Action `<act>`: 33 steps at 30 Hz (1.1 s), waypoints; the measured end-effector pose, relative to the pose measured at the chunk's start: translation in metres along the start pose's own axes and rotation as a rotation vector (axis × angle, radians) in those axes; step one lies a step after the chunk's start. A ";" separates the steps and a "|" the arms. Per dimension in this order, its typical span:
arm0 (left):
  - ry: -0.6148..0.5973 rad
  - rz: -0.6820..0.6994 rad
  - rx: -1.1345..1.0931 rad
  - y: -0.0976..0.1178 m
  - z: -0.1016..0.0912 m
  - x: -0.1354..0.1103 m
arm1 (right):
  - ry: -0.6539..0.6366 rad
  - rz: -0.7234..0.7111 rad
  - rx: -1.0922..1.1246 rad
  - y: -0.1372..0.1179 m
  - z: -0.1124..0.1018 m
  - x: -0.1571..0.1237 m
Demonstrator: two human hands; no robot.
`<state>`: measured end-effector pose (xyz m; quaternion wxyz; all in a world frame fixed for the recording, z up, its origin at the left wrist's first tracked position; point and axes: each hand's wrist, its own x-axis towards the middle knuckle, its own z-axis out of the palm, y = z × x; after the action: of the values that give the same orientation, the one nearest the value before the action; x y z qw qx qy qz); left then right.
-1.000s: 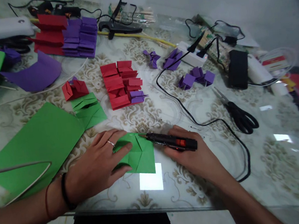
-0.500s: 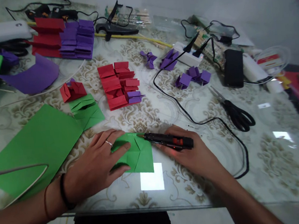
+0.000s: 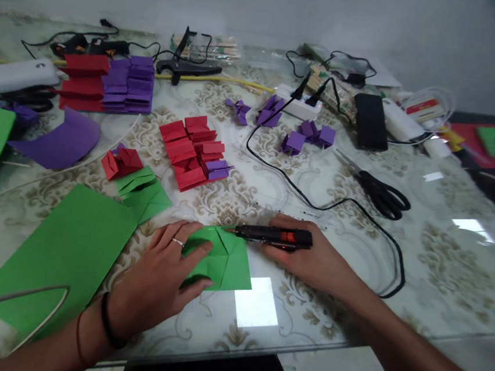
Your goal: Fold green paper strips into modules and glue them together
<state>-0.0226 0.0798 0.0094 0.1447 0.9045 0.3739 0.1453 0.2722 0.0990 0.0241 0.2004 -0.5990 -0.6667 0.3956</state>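
- The folded green paper (image 3: pixel 233 271) is being held down on the patterned table (image 3: pixel 375 328) by the left hand (image 3: pixel 163 263) at its left side.
- The black glue gun (image 3: pixel 274 236) is being gripped by the right hand (image 3: pixel 303 262), its tip being directed left near the paper's far edge; contact cannot be told.
- Space beyond is being taken up by a red folded block (image 3: pixel 178 151).
- Space farther right is being occupied by a white power strip (image 3: pixel 293 105) and, nearer, black-handled scissors (image 3: pixel 374 188).
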 end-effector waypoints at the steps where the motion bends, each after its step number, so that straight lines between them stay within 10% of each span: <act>1: 0.002 -0.004 -0.004 -0.001 0.001 -0.001 | -0.001 0.008 -0.004 0.000 0.000 0.000; 11: 0.152 -0.051 -0.066 -0.002 -0.002 -0.001 | -0.005 -0.084 -0.059 0.001 -0.002 0.005; 19: 0.498 -0.183 -0.216 -0.025 -0.072 0.047 | -0.019 -0.175 -0.007 0.003 -0.002 0.005; 26: 0.494 -0.321 -0.272 -0.084 -0.114 0.212 | -0.056 -0.241 0.011 0.005 -0.006 0.006; 33: 0.192 -0.264 -0.049 -0.118 -0.068 0.391 | -0.067 -0.437 -0.126 0.051 0.024 0.029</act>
<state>0.1422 0.4510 0.0880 0.1483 0.8256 0.4981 0.2199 0.2812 0.1183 -0.0350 0.2214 -0.4381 -0.8102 0.3202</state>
